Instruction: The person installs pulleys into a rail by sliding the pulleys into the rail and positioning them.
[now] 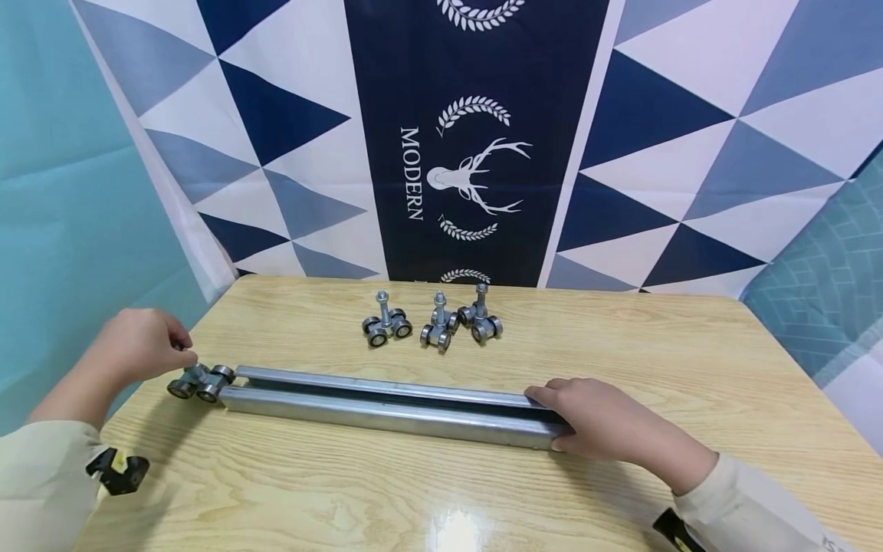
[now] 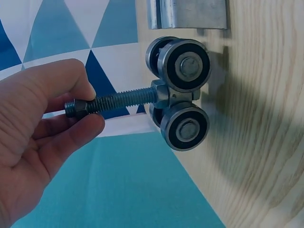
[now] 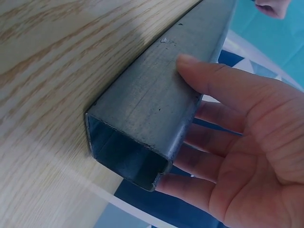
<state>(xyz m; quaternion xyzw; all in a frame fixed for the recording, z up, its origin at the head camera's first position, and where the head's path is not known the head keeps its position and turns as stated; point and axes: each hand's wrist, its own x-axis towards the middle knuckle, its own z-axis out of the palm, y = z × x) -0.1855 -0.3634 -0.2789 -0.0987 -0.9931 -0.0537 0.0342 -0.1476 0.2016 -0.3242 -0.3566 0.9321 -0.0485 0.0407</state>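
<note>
My left hand [image 1: 146, 345] pinches the threaded bolt of a four-wheeled roller trolley [image 1: 207, 386] by its end nut, between thumb and fingers. In the left wrist view the trolley [image 2: 178, 96] has its wheels near the wooden surface, just short of the rail's end [image 2: 197, 14]. The grey metal C-channel rail [image 1: 386, 418] lies along the table with its slot upward. Around its right end my right hand [image 1: 610, 422] grips both sides. In the right wrist view the thumb presses one side wall of the rail [image 3: 142, 95], whose hollow end shows.
Behind the rail, three more roller trolleys [image 1: 387, 326], [image 1: 439, 326], [image 1: 480, 318] stand with bolts upward on the wooden table [image 1: 655, 345]. A patterned cloth [image 1: 476, 176] hangs along the table's back edge, and light blue cloth [image 1: 83, 230] is at the left.
</note>
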